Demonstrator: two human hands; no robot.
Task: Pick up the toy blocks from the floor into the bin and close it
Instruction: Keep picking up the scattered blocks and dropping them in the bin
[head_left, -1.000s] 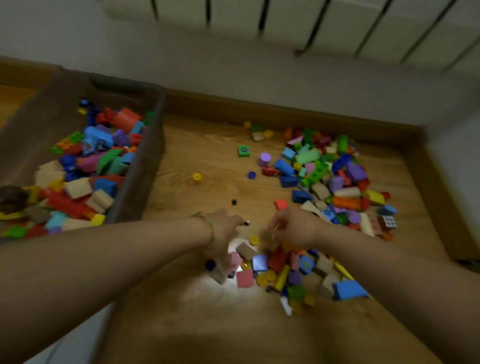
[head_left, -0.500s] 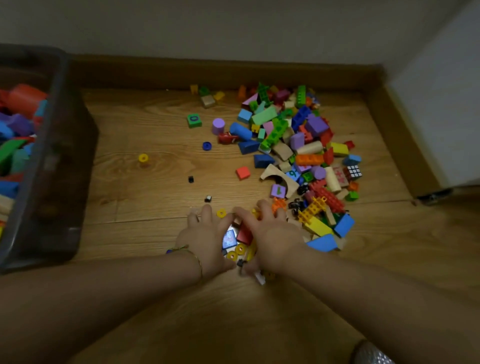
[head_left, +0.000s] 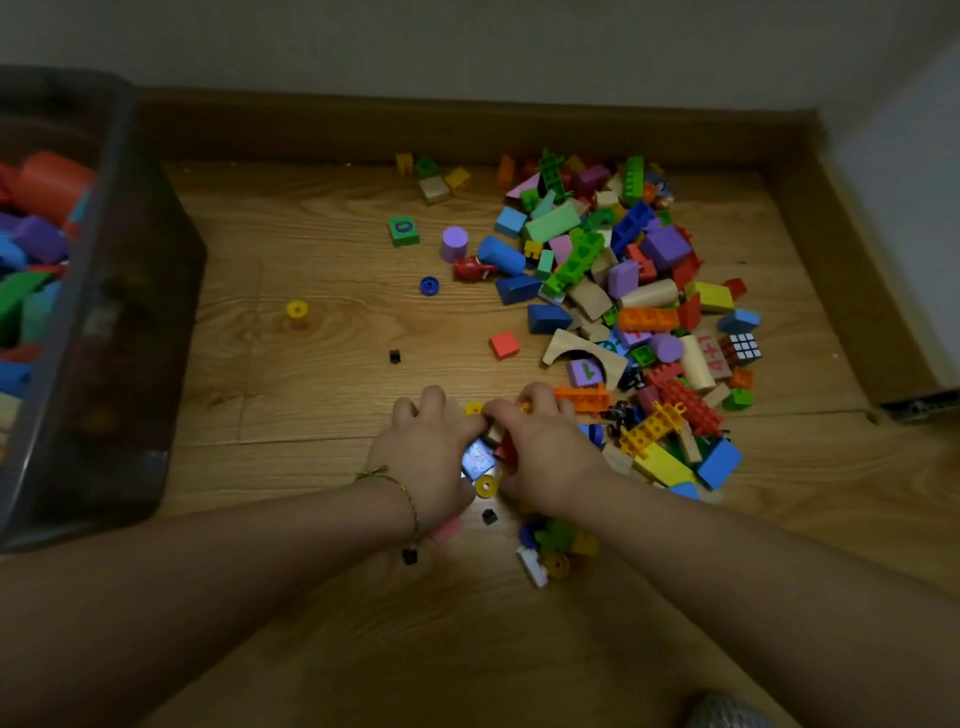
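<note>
A heap of coloured toy blocks (head_left: 623, 291) lies on the wooden floor at the right. My left hand (head_left: 431, 452) and my right hand (head_left: 545, 452) are cupped side by side over a small cluster of blocks (head_left: 485, 462) at the heap's near end, fingers curled around them and thumbs almost touching. A yellow ring (head_left: 486, 487) and a pale blue tile show between the palms. The dark translucent bin (head_left: 104, 322) stands at the left, partly filled with blocks. Its lid is out of sight.
Stray pieces lie apart from the heap: a yellow ring (head_left: 296, 310), a blue ring (head_left: 429, 286), a green number cube (head_left: 403, 231), a red cube (head_left: 504, 345), small black bits. A wooden skirting board (head_left: 467, 130) and white walls close the far side and right.
The view has swung right and down, so the bin now sits at the left edge. Both hands have come together and closed around the near cluster of blocks.
</note>
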